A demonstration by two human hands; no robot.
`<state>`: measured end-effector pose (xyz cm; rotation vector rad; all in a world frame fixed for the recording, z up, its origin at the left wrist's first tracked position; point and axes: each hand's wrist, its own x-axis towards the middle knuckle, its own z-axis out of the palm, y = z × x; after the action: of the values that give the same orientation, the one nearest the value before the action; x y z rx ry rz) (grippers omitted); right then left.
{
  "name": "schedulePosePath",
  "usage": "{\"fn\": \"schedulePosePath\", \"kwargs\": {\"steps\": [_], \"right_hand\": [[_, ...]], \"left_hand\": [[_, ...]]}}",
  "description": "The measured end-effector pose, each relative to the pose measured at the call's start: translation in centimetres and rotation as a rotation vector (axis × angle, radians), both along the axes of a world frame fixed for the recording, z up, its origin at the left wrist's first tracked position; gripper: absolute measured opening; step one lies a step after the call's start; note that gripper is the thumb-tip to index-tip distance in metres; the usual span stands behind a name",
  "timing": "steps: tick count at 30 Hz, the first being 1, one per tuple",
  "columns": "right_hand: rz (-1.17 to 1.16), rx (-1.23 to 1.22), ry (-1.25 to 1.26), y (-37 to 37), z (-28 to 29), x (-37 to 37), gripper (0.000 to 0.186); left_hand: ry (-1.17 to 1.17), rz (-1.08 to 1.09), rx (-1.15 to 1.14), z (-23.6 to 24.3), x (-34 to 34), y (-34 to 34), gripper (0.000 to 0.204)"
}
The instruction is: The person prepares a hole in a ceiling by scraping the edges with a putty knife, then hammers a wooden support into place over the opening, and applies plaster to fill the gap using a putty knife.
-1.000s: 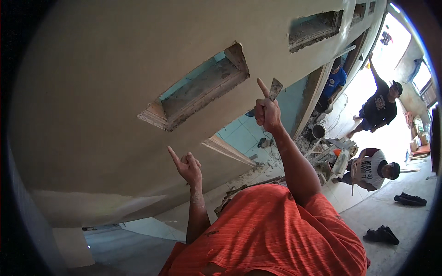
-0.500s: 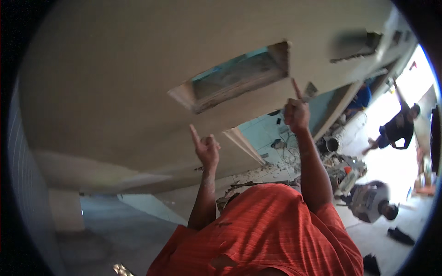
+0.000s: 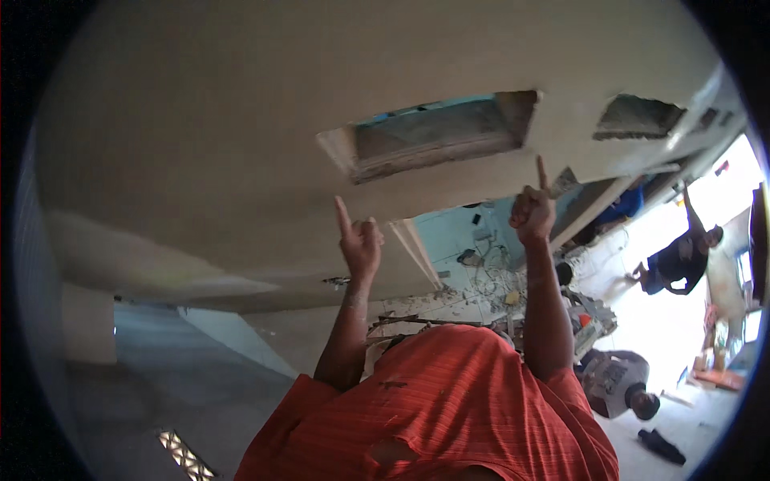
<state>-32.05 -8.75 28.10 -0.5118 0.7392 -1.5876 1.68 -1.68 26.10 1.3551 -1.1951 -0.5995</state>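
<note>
No package, label, sign or screen shows clearly anywhere in the head view; at the far right edge, low on the bright floor, a small orange flat shape (image 3: 716,377) beside some upright items might be a box or carton, but it is too small and washed out by the light to tell for certain

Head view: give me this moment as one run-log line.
left hand: raised, index finger up, empty | right hand: raised, index finger up, empty | above: rectangular ceiling opening | nearby: other people at right
</note>
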Motion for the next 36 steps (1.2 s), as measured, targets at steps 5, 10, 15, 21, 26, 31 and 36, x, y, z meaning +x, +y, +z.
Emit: {"fn": "schedulePosePath", "kwargs": {"steps": [5,10,15,21,26,31,36], "right_hand": [[-0.001,-0.074,0.019,-1.4,-1.9,0.1,0.075],[-0.073,-0.114,0.512,-3.7,-8.2,-2.7,0.034],[0.044,-0.098,0.102,-1.8,-3.2,0.3,0.071],[0.067,-0.426,0.206,-1.2,-5.2,1.9,0.055],[0.250,-0.611,0.560,0.1,-6.3,10.2,0.055],[0.330,-0.490,0.944,0.6,-7.8,7.8,0.062],[0.259,-0.129,0.855,3.9,-6.5,1.5,0.062]], "left_hand": [[0.052,-0.059,-0.043,0.9,-0.3,-0.5,0.083],[0.015,-0.146,-0.141,-0.2,-1.3,-1.7,0.085],[-0.092,-0.022,-0.050,-0.9,1.0,-0.9,0.081],[-0.165,-0.026,-0.078,0.9,-1.4,-0.7,0.077],[-0.156,-0.040,-0.019,-0.4,-2.0,-0.2,0.078],[-0.098,-0.121,0.051,-2.3,-4.0,0.5,0.075],[-0.106,-0.164,0.214,-6.7,-2.4,4.0,0.074]]}}
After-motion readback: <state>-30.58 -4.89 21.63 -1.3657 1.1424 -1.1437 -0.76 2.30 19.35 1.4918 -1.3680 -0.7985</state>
